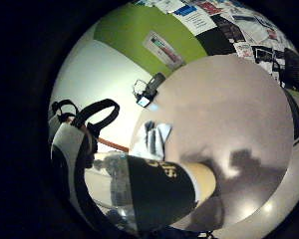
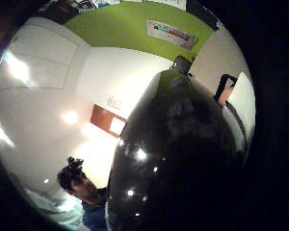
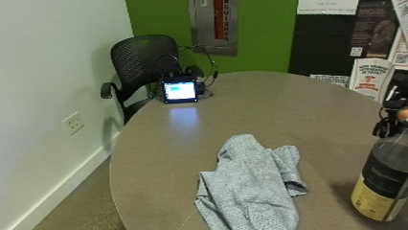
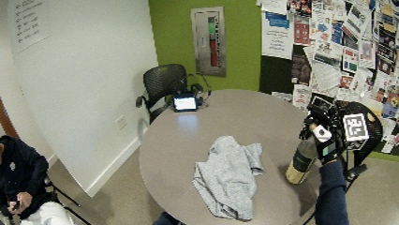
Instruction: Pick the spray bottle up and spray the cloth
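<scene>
The grip (image 4: 325, 140) is closed around the upper part of the spray bottle (image 4: 303, 162), which stands on the counter (image 4: 187, 140). The lifting and the spraying of the cloth (image 4: 228, 180) (just beside the bottle) are not yet done.

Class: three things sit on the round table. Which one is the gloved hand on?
The spray bottle, dark with a yellowish base label, under the gloved right hand; the grey cloth and small screen device lie apart, untouched.

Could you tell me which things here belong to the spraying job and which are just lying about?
For the job:
- spray bottle, standing on the table
- grey cloth, crumpled beside the bottle
- gloved right hand at the bottle's top

Lying about:
- small lit screen device at the far edge
- black mesh chair
</scene>
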Demonstrator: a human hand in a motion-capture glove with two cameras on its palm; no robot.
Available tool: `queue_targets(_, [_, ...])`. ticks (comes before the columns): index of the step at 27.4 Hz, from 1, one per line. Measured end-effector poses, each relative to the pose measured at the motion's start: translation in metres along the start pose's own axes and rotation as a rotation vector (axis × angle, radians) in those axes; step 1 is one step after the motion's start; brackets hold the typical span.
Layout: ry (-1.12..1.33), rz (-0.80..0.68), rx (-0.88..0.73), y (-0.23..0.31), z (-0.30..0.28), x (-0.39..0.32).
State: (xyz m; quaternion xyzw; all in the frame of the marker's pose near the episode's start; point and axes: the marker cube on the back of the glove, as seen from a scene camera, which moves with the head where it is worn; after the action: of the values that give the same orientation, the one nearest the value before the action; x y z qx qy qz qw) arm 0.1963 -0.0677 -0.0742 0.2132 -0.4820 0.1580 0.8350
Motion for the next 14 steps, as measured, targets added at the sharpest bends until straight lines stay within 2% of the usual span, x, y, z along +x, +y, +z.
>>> queue_targets(7, [0.094, -0.020, -0.069, -0.002, -0.004, -0.013])
queue_targets(14, [0.273, -0.129, -0.219, -0.021, 0.012, -0.072])
